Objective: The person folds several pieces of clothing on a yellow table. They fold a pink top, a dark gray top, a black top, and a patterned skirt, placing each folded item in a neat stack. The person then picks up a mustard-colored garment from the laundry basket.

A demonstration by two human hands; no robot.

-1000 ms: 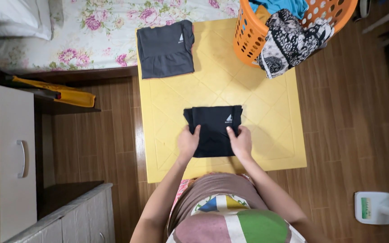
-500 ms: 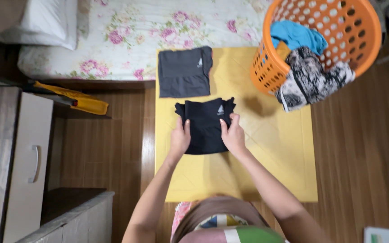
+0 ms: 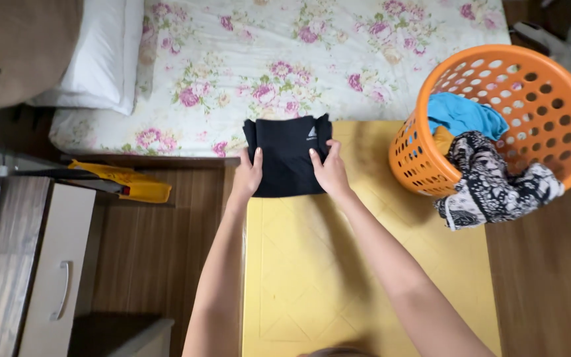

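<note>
The folded black shirt [image 3: 287,157] lies at the far left corner of the yellow counter [image 3: 365,284]; the left hand [image 3: 248,175] and right hand [image 3: 329,170] each grasp one side edge.

I saw the folded shirt [image 3: 287,156] on the table's [image 3: 312,277] far edge, the bed [image 3: 285,59] behind the table, the basket [image 3: 530,99] at its right.

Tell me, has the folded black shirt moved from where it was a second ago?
Yes. The folded black shirt has gone from the middle of the yellow mat to its far edge by the floral bed, held by the left hand and right hand.
</note>
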